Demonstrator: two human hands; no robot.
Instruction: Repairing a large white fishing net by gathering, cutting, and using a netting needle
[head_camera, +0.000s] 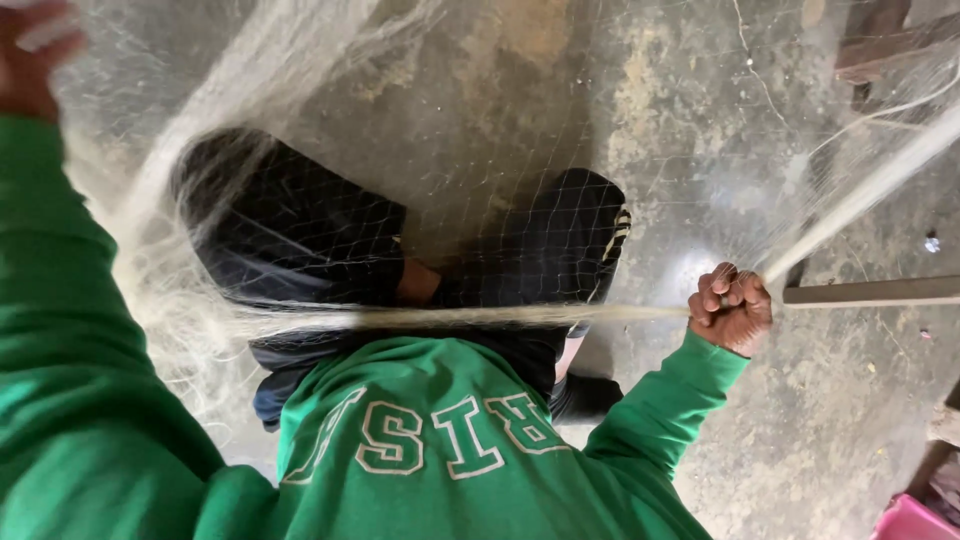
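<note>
right hand (731, 308) fisted tight on the net's (480, 200) bunched edge cord (450, 317), which runs taut across the lap, just above the green sweatshirt (420, 440). left hand (30, 55) raised at the top corner, blurred; grip looks closed on gathered mesh, but can't tell for sure. net drapes over the dark-trousered knees (300, 230) and spreads up over the concrete floor (700, 100). wooden plank (870, 291) just past the right fist, pink tub (910, 520) at the lower corner. judgement: keep the cord tensioned, feed mesh evenly, avoid snagging on knees or plank.
</note>
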